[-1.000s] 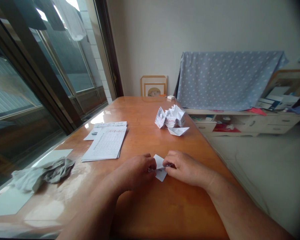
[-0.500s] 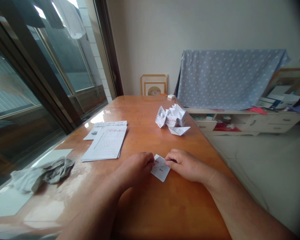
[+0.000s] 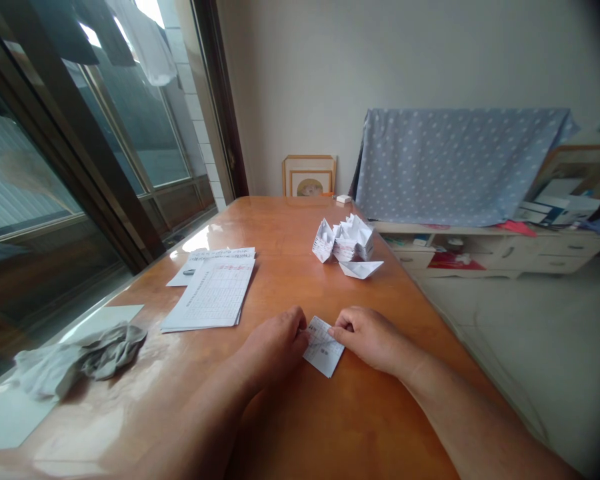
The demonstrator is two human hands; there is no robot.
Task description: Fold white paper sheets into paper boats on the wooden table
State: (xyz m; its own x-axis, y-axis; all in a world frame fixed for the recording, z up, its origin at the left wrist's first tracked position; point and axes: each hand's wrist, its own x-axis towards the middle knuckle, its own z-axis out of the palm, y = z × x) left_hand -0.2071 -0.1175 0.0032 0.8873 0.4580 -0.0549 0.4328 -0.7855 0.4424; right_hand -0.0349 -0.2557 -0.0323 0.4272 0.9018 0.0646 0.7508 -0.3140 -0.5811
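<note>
A small folded piece of printed white paper (image 3: 323, 351) lies flat on the orange wooden table (image 3: 300, 427) in front of me. My left hand (image 3: 275, 347) has its fingers curled and pressed on the paper's left edge. My right hand (image 3: 367, 337) pinches its upper right edge with curled fingers. Both hands rest on the tabletop, close together, with the paper between them.
A cluster of folded white paper boats (image 3: 347, 243) stands farther back on the table. A stack of printed sheets (image 3: 210, 297) lies to the left, a crumpled grey cloth (image 3: 80, 357) near the window side. A low cabinet (image 3: 495, 250) under a dotted blue cloth stands to the right.
The paper has gone from partly raised between my fingers to lying flat and unfolded wider on the table. Both hands stayed at its edges.
</note>
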